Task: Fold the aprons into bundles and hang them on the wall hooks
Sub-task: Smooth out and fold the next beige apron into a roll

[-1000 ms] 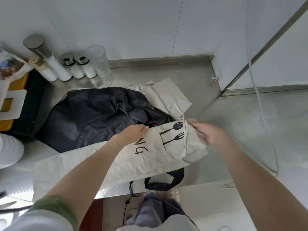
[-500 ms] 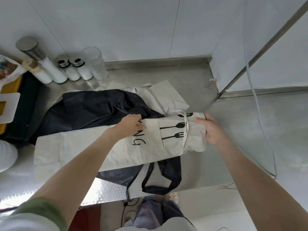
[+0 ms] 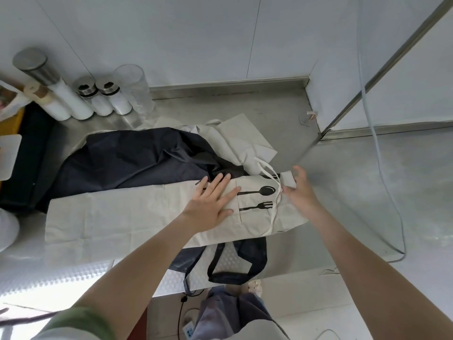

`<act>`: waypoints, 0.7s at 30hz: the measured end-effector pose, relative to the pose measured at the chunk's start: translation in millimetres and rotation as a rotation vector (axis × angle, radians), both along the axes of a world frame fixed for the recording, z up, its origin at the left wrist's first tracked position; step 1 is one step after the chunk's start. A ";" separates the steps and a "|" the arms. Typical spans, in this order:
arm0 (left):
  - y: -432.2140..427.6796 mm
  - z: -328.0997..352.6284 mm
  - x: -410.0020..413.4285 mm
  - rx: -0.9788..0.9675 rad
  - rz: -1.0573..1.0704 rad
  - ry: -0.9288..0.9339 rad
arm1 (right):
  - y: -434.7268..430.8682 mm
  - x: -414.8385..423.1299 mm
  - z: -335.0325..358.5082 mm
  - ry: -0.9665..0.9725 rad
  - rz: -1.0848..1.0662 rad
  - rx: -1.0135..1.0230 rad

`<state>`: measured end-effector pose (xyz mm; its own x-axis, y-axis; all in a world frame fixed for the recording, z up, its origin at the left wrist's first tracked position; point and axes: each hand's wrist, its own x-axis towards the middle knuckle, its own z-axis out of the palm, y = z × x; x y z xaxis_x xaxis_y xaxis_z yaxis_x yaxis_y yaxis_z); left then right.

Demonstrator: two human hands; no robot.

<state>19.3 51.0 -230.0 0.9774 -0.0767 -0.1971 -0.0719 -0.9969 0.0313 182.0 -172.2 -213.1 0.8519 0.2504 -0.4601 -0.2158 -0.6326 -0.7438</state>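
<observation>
- On the steel counter (image 3: 245, 106), the beige apron (image 3: 137, 217) lies folded into a long flat strip. It runs left to right along the near edge, with its spoon-and-fork print (image 3: 257, 198) facing up near the right end.
- The strip rests partly on top of a dark apron (image 3: 137, 158), which is spread crumpled behind and beneath it. The dark apron's neck strap (image 3: 235, 266) loops down over the counter's front edge.
- The left hand (image 3: 210, 202) lies flat on the strip just left of the print, fingers straight and spread, pressing the cloth down and gripping nothing.
- The right hand (image 3: 297, 190) is at the strip's right end, fingers loosely open and touching the fabric. Its thumb is right beside the pale tie string (image 3: 275, 192), and no cloth shows caught between the fingers.
- The step in hand appears to be flattening the lengthwise fold before rolling or folding the strip into a bundle.
- To do it well:
  - Sweep the left palm outward to drive out creases.
  - Keep the long edges lined up.
  - Lay the loose string along the strip so that it ends up inside the bundle or free for hanging.
  - Avoid dragging the slippery dark cloth below.
- Another pale apron (image 3: 245, 141) lies further back.
- White jars (image 3: 73, 104) and a clear tumbler (image 3: 133, 87) stand against the wall.
- No hooks are in view.
</observation>
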 end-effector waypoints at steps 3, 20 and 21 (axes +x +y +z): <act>-5.6 -12.8 -6.0 -0.017 0.066 0.069 | -10.9 -7.0 -8.7 -0.254 0.110 -0.229; -34.0 -4.1 2.5 -0.067 -0.102 0.278 | -95.9 -29.0 8.2 -0.583 0.799 -0.727; -33.7 -4.2 2.6 -0.068 -0.102 0.280 | -102.9 -28.6 10.9 -0.454 0.739 -0.839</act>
